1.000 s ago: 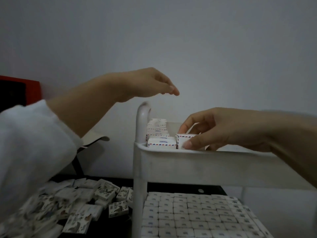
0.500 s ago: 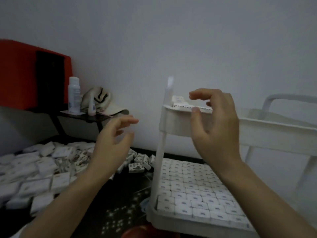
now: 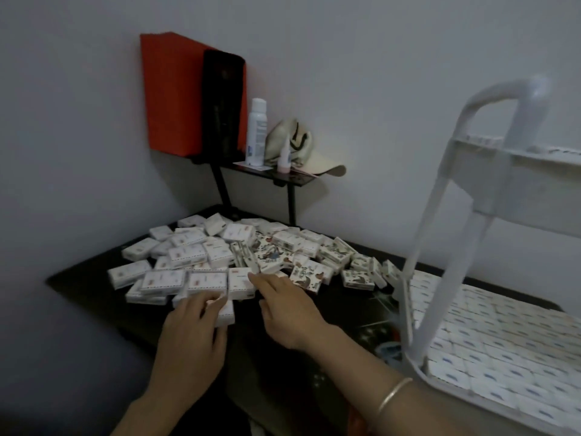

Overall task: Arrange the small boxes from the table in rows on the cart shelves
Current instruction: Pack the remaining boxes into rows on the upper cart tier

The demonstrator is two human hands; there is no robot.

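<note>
A heap of small white boxes (image 3: 220,256), some printed with pictures, lies on the dark table (image 3: 94,278). My left hand (image 3: 191,335) is at the heap's near edge, fingers bent over one small box (image 3: 227,314). My right hand (image 3: 286,309) lies beside it with fingers stretched out, the index tip touching a white box (image 3: 240,283). On the right stands the white cart (image 3: 440,247). Rows of boxes fill its lower shelf (image 3: 503,350). The top shelf (image 3: 534,177) holds a few boxes (image 3: 559,150) behind its rim.
A small black wall shelf (image 3: 273,176) behind the heap carries a white spray bottle (image 3: 256,133), a little bottle (image 3: 284,158) and a pale cap (image 3: 298,149). A red and black case (image 3: 176,96) stands beside them. The cart's handle (image 3: 503,89) rises at the right.
Both hands came away from the cart's top shelf and dropped left onto the heap on the table. My view turned from the cart to the table.
</note>
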